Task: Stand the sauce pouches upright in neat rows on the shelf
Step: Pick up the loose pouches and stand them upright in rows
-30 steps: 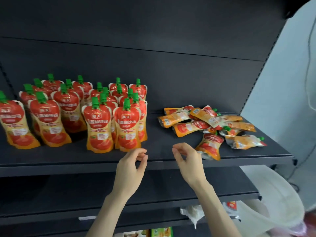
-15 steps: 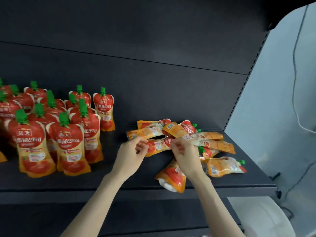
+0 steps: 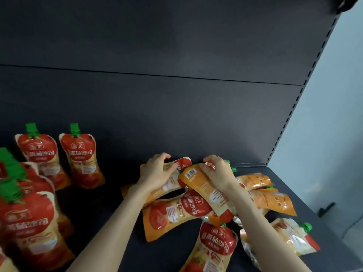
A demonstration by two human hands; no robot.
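Red and orange tomato sauce pouches with green caps stand upright at the left of the dark shelf [image 3: 110, 218]; two of them [image 3: 81, 158] stand at the back. A loose heap of pouches [image 3: 176, 211] lies flat on the right. My left hand [image 3: 157, 172] grips the top pouch on the left of the heap [image 3: 173, 181]. My right hand [image 3: 218, 171] grips a second pouch [image 3: 206, 191], lying back side up with its barcode showing. Both pouches still rest on the heap.
The shelf's dark back panel [image 3: 176, 118] rises behind the pouches. A perforated upright [image 3: 290, 118] marks the shelf's right end, with a pale wall [image 3: 334, 134] beyond. One pouch [image 3: 214, 248] lies near the front edge.
Both hands have reached forward from the shelf's front edge into the heap and closed on two pouches. The view has moved closer and to the right.
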